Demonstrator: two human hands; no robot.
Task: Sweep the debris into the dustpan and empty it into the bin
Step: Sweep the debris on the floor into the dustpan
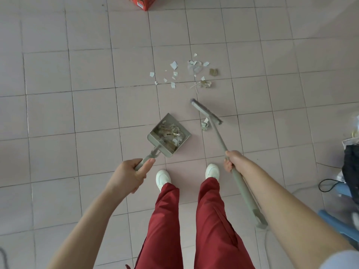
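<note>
A grey-green dustpan [155, 138] rests on the tiled floor ahead of my feet, holding a heap of paper scraps and peelings. My left hand [130, 174] grips its handle. My right hand [232, 160] holds the grey shaft of a broom, whose head [206, 112] hovers right of the pan. One crumpled scrap [205, 124] lies beside the broom head. Farther ahead, a scatter of white paper bits, brown scraps and a stick [191, 73] lies on the floor, apart from the broom.
A red cardboard box [142, 1] stands at the far top edge. At the right edge are a black bag [352, 167], a black cable [330, 183], plastic wrappers and a blue object [338, 222]. My white shoes and red trousers are below the pan.
</note>
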